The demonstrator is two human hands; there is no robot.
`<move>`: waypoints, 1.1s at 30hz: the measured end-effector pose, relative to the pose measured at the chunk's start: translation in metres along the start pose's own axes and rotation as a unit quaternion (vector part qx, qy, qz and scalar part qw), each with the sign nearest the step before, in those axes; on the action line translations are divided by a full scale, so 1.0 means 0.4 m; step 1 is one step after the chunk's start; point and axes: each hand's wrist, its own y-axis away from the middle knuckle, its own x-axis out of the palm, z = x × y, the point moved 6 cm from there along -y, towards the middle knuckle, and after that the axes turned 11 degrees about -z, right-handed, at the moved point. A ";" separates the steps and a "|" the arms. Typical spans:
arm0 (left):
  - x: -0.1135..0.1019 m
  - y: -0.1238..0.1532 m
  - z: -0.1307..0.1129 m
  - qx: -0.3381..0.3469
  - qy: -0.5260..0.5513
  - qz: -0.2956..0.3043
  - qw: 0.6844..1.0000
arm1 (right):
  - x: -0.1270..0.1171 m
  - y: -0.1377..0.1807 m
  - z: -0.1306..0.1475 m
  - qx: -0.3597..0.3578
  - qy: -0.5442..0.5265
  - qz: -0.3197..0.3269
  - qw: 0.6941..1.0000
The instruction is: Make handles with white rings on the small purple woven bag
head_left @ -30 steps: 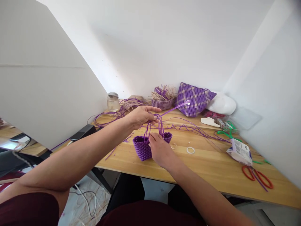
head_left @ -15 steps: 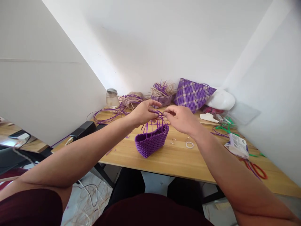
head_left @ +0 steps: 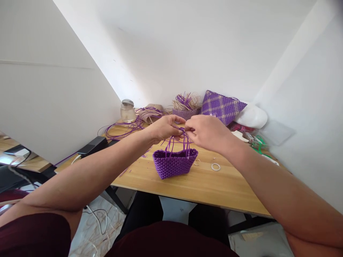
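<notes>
The purple basket (head_left: 174,165) sits at frame centre on the table (head_left: 214,182), mouth up, its long axis running left to right. Its purple strands (head_left: 184,142) rise to my fingers just above, where my left hand (head_left: 163,127) and right hand (head_left: 207,132) pinch them shut, fingertips nearly meeting.

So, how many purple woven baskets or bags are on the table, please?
3: small basket in front, unfinished basket at the back, checked bag beside it; others may be hidden.
</notes>
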 end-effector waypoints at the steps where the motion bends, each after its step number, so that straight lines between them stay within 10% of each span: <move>1: -0.002 -0.002 0.001 -0.002 0.001 -0.006 1.000 | -0.004 0.006 0.023 -0.042 0.049 -0.023 0.998; 5: -0.004 0.000 0.003 -0.013 0.028 0.005 1.000 | 0.003 0.043 0.062 -0.081 0.127 -0.071 0.986; 13: -0.005 0.010 -0.003 -0.023 0.031 0.038 0.999 | 0.049 0.037 -0.055 0.168 -0.200 0.059 0.963; 19: -0.006 0.009 -0.005 0.003 0.002 0.042 0.999 | 0.040 0.015 -0.069 0.231 -0.228 0.076 0.943; 29: -0.006 0.021 -0.016 0.041 -0.033 0.000 0.999 | 0.095 0.044 -0.052 0.374 -0.430 0.203 0.796; 33: -0.007 0.023 -0.017 0.047 -0.047 -0.011 0.998 | 0.108 0.053 -0.061 0.352 -0.437 0.186 0.807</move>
